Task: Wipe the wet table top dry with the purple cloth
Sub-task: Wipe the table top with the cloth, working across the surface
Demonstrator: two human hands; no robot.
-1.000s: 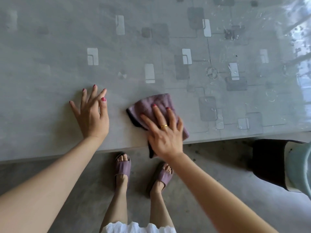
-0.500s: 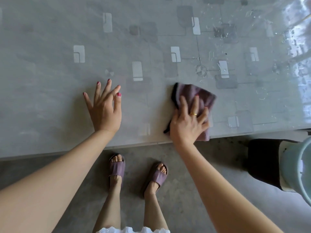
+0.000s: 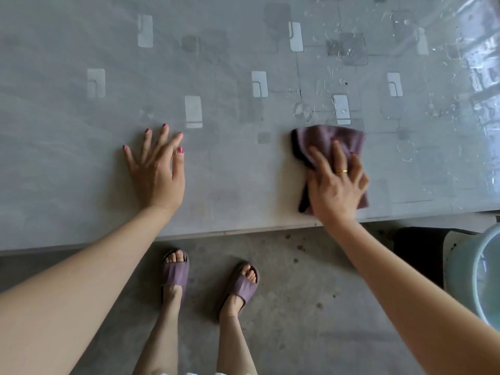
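Rightward my cloth (image 3: 328, 139) has slid along the near edge.
My right hand (image 3: 336, 185) presses it flat, fingers spread; my left hand (image 3: 157, 169) rests splayed on the surface (image 3: 67, 147).

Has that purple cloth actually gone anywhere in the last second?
Yes. The purple cloth, under the right hand, has slid rightward along the table top, away from the planted left hand and toward the wet droplets.

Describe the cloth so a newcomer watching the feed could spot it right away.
Start at the grey patterned table top and follow its near edge rightward. The purple cloth lies flat there, pinned under the ringed right hand. It is the only fabric on the table; the left hand rests bare.
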